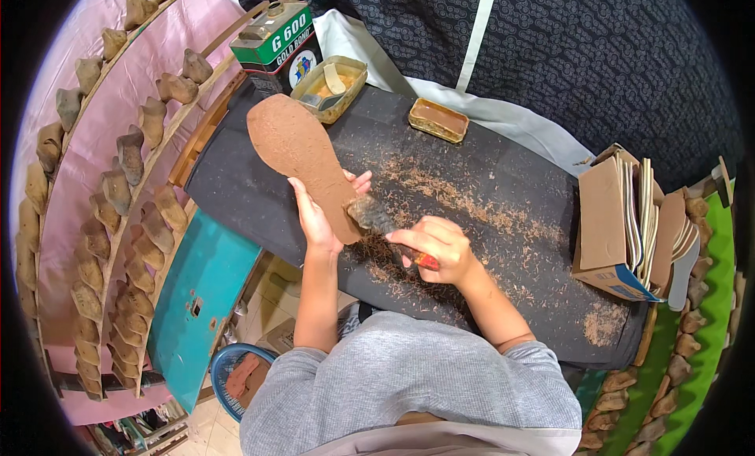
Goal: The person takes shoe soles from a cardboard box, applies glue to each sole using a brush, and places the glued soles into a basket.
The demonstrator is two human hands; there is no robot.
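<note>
My left hand [318,225] holds a large brown shoe sole [295,137] near its narrow end. The thumb lies along one edge and the fingertips show past the other; the palm is partly hidden by the sole. The sole is tilted, its wide end pointing to the far left. In my right hand [439,250] is a stubby brush [372,215] with a dark, mottled head and a red-and-yellow handle end. The brush head touches the sole at its narrow end or lies just over it; I cannot tell which. Brown shavings [448,193] are scattered on the dark tablecloth [370,110].
A green-and-black can [275,47] stands at the back left, beside a tub with a spreader [334,80]. Another small brown tub [439,119] sits farther right. A cardboard box of soles [604,212] is at the right edge. Shelves of shoe lasts [130,153] line the left; a blue basket [222,385] stands below.
</note>
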